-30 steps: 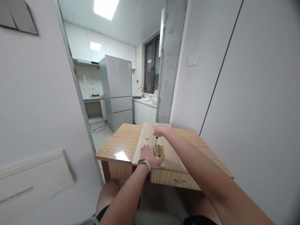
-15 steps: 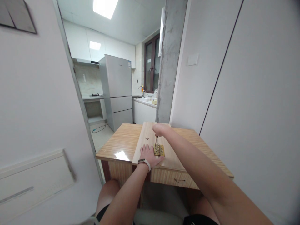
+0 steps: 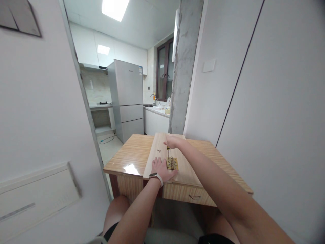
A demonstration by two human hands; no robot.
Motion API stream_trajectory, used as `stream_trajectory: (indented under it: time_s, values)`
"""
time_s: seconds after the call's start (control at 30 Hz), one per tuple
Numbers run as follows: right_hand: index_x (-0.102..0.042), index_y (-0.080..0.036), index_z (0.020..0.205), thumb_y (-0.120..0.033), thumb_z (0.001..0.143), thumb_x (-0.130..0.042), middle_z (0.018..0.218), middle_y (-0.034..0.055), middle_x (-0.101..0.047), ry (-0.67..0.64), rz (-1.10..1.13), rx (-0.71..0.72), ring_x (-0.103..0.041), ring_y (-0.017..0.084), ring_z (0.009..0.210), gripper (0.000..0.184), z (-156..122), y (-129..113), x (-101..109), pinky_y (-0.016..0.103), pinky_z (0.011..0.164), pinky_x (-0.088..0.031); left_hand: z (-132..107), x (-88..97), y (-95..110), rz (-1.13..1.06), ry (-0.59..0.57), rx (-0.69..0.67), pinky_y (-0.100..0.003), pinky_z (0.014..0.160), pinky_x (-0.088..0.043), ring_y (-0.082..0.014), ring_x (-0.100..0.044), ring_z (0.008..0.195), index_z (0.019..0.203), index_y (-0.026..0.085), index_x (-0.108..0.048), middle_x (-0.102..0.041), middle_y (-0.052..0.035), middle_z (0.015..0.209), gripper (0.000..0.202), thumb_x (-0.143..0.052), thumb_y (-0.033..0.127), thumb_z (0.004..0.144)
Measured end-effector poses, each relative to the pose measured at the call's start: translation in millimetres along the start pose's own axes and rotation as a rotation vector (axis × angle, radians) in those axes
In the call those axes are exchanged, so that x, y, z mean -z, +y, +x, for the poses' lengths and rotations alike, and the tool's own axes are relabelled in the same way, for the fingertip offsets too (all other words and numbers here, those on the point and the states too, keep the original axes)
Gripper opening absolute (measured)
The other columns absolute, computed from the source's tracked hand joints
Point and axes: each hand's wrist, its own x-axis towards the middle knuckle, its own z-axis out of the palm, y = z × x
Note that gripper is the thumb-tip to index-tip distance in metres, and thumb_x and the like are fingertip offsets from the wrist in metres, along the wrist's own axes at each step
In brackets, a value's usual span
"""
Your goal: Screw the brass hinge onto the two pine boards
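Note:
A brass-coloured hinge [image 3: 173, 164] lies across the seam between two pale wooden boards [image 3: 152, 165]. My left hand [image 3: 162, 167] rests flat on the boards, fingers spread, thumb and fingers around the near and left sides of the hinge. Above the hinge, my right hand [image 3: 173, 141] is closed around the handle of a screwdriver [image 3: 168, 153], which points down to the hinge's upper left part. Most of the handle is hidden in my fist. A few small screws [image 3: 158, 150] lie on the left board, beyond my left hand.
The boards lie on a wood-grain table [image 3: 127, 152] with a drawer handle [image 3: 194, 197] at its front. A grey pillar [image 3: 181, 78] and white wall stand behind and to the right. Through the doorway are a fridge [image 3: 129, 84] and a kitchen counter.
My right hand has turned on the screwdriver, its wrist and fingers now lower and tipped differently. The screwdriver stands more upright. My left hand stays in place.

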Motion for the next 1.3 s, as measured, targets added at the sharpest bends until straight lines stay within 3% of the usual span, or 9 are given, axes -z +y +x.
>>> stream_trajectory:
  time_s: [0.17, 0.3, 0.4, 0.47, 0.6, 0.7, 0.87, 1.1, 1.3]
  values:
    - [-0.07, -0.016, 0.117, -0.042, 0.096, -0.064, 0.119, 0.0176, -0.073, 0.056, 0.004, -0.01, -0.069, 0.029, 0.11, 0.035, -7.9, 2.8, -3.5, 0.032, 0.083, -0.049, 5.4, -6.4, -2.4, -0.055, 0.04, 0.017, -0.059, 0.117, -0.021, -0.046, -0.035, 0.143, 0.13, 0.016, -0.061, -0.049, -0.0245, 0.147, 0.09, -0.051, 0.086, 0.076]
    - [-0.07, -0.021, 0.101, -0.04, 0.091, -0.071, 0.109, 0.0111, -0.076, 0.156, 0.081, -0.025, -0.069, 0.025, 0.104, 0.021, -14.1, 8.4, -10.5, 0.03, 0.081, -0.046, 21.5, -0.6, -13.5, -0.269, 0.131, 0.104, -0.054, 0.113, -0.034, -0.039, -0.048, 0.135, 0.143, 0.014, -0.049, -0.054, -0.0223, 0.144, 0.076, -0.062, 0.062, 0.085]
    - [-0.063, -0.021, 0.11, -0.038, 0.086, -0.077, 0.109, 0.0103, -0.075, 0.271, 0.155, -0.07, -0.068, 0.024, 0.104, 0.032, -18.5, 9.3, -17.2, 0.028, 0.08, -0.044, 39.1, 19.8, -20.7, -0.496, 0.301, -0.091, -0.045, 0.113, -0.04, -0.0291, -0.053, 0.132, 0.154, 0.015, -0.036, -0.052, -0.0186, 0.148, 0.072, -0.062, 0.036, 0.09]
    - [-0.059, -0.02, 0.115, -0.037, 0.084, -0.079, 0.109, 0.0108, -0.074, 0.339, 0.198, -0.107, -0.068, 0.024, 0.102, 0.04, -21.2, 8.4, -22.0, 0.028, 0.078, -0.043, 52.1, 37.8, -20.7, -0.638, 0.312, -0.256, -0.042, 0.11, -0.046, -0.024, -0.057, 0.128, 0.158, 0.022, -0.031, -0.048, -0.0138, 0.154, 0.071, -0.057, 0.025, 0.092]
    - [-0.057, -0.02, 0.112, -0.027, 0.088, -0.071, 0.104, 0.0098, -0.074, 0.414, 0.279, -0.109, -0.068, 0.022, 0.096, 0.028, -25.5, 6.8, -29.9, 0.028, 0.074, -0.04, 77.1, 67.1, -10.9, -0.749, 0.309, -0.403, -0.043, 0.11, -0.048, -0.0223, -0.058, 0.13, 0.153, 0.028, -0.046, -0.05, -0.0077, 0.155, 0.053, -0.05, 0.027, 0.099]
    - [-0.058, -0.02, 0.109, -0.024, 0.089, -0.068, 0.102, 0.0087, -0.073, 0.449, 0.37, -0.087, -0.067, 0.02, 0.092, 0.023, -28.6, 9.1, -37.5, 0.027, 0.072, -0.04, 90.3, 77.2, -3.8, -0.718, 0.243, -0.386, -0.041, 0.108, -0.051, -0.0226, -0.064, 0.121, 0.14, 0.025, -0.062, -0.066, -0.0081, 0.137, 0.042, -0.049, 0.025, 0.1]
    - [-0.059, -0.019, 0.112, -0.039, 0.084, -0.076, 0.098, 0.0053, -0.073, 0.355, 0.519, -0.102, -0.067, 0.019, 0.085, 0.039, -46.5, 20.6, -76.1, 0.027, 0.072, -0.044, 98.1, 81.7, 0.2, -0.585, 0.219, -0.283, -0.038, 0.102, -0.054, -0.0209, -0.07, 0.106, 0.125, 0.023, -0.072, -0.074, -0.0075, 0.122, 0.033, -0.054, 0.019, 0.097]
    - [-0.059, -0.021, 0.136, -0.058, 0.092, -0.06, 0.134, 0.0147, -0.064, 0.366, 0.389, -0.124, -0.058, 0.028, 0.125, 0.058, -89.0, 18.6, -151.8, 0.036, 0.103, -0.042, 104.2, 74.2, 7.9, -0.612, 0.186, -0.324, -0.032, 0.098, -0.056, -0.0157, -0.07, 0.11, 0.13, 0.022, -0.064, -0.072, -0.007, 0.123, 0.038, -0.048, 0.011, 0.098]
    - [-0.057, -0.026, 0.143, -0.057, 0.095, -0.052, 0.154, 0.0127, -0.049, 0.334, 0.303, -0.09, -0.042, 0.03, 0.142, 0.057, -96.0, 9.0, -172.2, 0.043, 0.118, -0.028, 105.0, 64.5, 10.7, -0.64, 0.199, -0.32, -0.032, 0.101, -0.054, -0.0158, -0.07, 0.111, 0.131, 0.021, -0.065, -0.072, -0.0082, 0.125, 0.038, -0.049, 0.011, 0.098]
